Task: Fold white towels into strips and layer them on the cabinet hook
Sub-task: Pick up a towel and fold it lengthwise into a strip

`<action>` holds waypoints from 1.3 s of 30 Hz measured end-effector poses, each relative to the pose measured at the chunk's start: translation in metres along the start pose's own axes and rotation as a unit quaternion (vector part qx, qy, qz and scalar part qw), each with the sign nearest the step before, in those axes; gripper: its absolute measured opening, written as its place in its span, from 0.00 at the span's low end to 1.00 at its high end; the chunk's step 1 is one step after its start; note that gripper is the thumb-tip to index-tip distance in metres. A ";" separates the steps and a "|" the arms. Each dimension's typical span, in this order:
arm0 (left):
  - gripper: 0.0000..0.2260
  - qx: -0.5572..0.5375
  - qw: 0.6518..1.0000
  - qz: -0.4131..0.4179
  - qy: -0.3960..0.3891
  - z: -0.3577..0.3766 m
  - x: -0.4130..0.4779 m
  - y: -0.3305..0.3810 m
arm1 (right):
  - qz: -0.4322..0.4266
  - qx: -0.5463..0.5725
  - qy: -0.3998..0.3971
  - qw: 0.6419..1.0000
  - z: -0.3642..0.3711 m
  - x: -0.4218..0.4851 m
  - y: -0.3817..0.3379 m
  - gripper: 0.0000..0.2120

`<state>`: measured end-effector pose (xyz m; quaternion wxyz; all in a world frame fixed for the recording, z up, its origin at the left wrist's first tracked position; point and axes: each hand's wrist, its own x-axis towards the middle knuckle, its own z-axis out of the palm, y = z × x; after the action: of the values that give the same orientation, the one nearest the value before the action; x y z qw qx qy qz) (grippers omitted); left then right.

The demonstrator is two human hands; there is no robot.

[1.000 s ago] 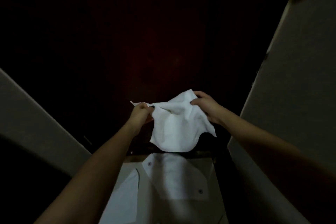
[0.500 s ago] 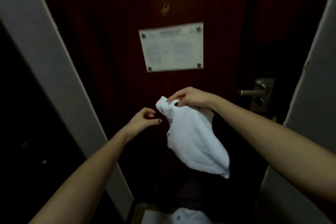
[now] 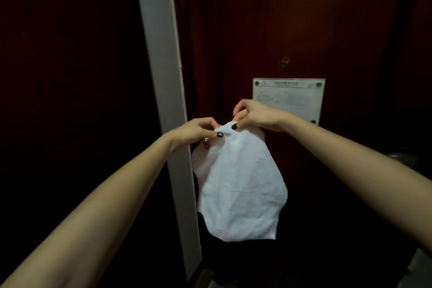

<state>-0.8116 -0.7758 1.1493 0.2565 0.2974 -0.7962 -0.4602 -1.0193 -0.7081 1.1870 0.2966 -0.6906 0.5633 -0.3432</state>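
Head view, dim light.

- You are holding the white towel (image 3: 240,184) up at the centre of the frame, in front of a dark red door (image 3: 304,30). It is hanging free below your hands and touching nothing else that shows.
- Your left hand (image 3: 198,130) is pinching the towel's top edge between thumb and curled fingers. Your right hand (image 3: 254,114) is pinching the same edge just beside it, thumb against forefinger. The two pinches are sitting close together, so the cloth is gathering into a narrow neck at the top and widening below.
- A small reddish tag (image 3: 206,144) is showing just under your left hand, by the towel's left edge.
- Behind your right hand a pale notice plate (image 3: 288,98) is fixed to the door. A white frame strip (image 3: 161,77) is running down the frame left of centre.
- No hook is showing here; I cannot tell where it is.

Handling, as a judgement: the towel is looking light, soft and limp. It is drooping under its own weight and will not hold a crease unaided. It should not slip from a pinch, nor break. For a strip fold, you are better off taking it at the two top corners, hands spread apart, so the edge is drawing straight. A single bunched hold is likely to give a crooked strip.
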 end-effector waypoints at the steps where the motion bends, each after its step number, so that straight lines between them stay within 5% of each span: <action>1: 0.06 0.008 1.000 -0.012 0.013 -0.005 -0.011 0.003 | -0.008 -0.001 -0.005 1.000 0.005 0.002 -0.004 0.14; 8: 0.10 0.008 0.979 -0.065 0.192 -0.044 -0.106 -0.004 | -0.079 -0.125 -0.127 0.981 0.067 0.016 -0.011 0.07; 14: 0.12 0.064 0.941 -0.143 0.300 -0.071 -0.232 -0.021 | -0.133 -0.148 -0.152 0.968 0.159 0.025 -0.019 0.11; 18: 0.12 0.067 0.909 -0.156 0.381 -0.073 -0.308 -0.023 | -0.214 -0.126 -0.190 0.950 0.241 0.011 -0.051 0.03; 23: 0.10 0.063 0.869 -0.170 0.460 -0.076 -0.404 -0.011 | -0.265 -0.111 -0.317 0.904 0.346 -0.028 -0.098 0.12; 28: 0.09 0.120 0.813 -0.221 0.525 -0.078 -0.514 -0.002 | -0.284 -0.108 -0.280 0.911 0.431 -0.066 -0.154 0.03; 31: 0.08 0.163 0.791 -0.272 0.523 -0.079 -0.585 -0.001 | -0.299 -0.087 -0.240 0.919 0.464 -0.091 -0.189 0.05; 35: 0.05 0.261 0.774 -0.400 0.415 -0.082 -0.669 -0.005 | -0.311 -0.054 -0.192 0.929 0.500 -0.128 -0.229 0.05; 39: 0.11 0.249 0.776 -0.433 0.385 -0.087 -0.737 -0.008 | -0.278 -0.046 -0.172 0.944 0.534 -0.159 -0.257 0.08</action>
<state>-0.2405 -0.3062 1.0813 0.2321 0.8168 -0.5049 -0.1549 -0.4606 -0.4916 1.0550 0.2493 -0.8812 0.3046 -0.2618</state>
